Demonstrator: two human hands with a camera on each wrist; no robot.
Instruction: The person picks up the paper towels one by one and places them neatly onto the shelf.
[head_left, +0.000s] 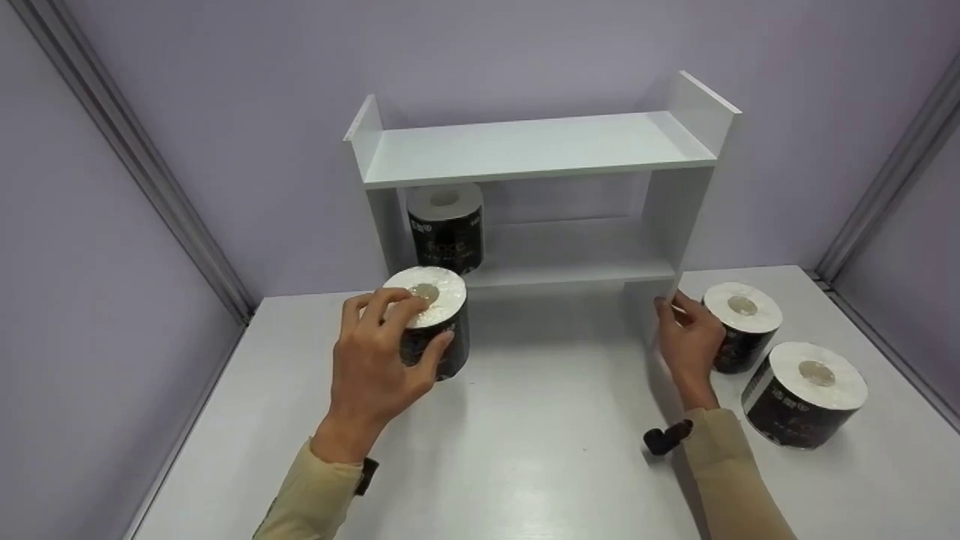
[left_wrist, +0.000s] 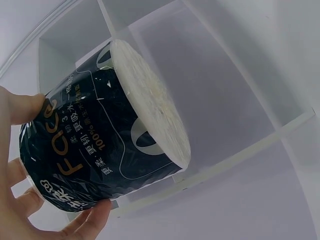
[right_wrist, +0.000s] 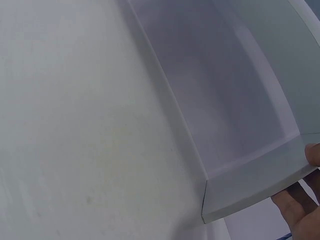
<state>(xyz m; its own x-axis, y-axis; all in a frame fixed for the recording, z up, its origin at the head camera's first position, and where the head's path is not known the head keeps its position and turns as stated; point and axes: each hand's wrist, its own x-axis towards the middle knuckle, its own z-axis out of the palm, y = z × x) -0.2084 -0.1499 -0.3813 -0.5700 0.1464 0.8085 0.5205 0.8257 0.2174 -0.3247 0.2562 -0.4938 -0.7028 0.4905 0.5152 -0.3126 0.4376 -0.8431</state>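
Note:
My left hand grips a toilet roll in a black printed wrapper, fingers over its white top and thumb on its side. In the left wrist view the roll is held in front of the white shelf unit. A second toilet roll stands at the left end of the middle shelf, just behind the held one. At the unit's lower right side panel, my right hand pinches the front edge between thumb and fingers. The right wrist view shows fingers on the panel.
Two more toilet rolls, one nearer the unit and one further forward, stand on the white table right of the shelf. The unit's upper shelf has raised end panels. Walls close in the back and sides.

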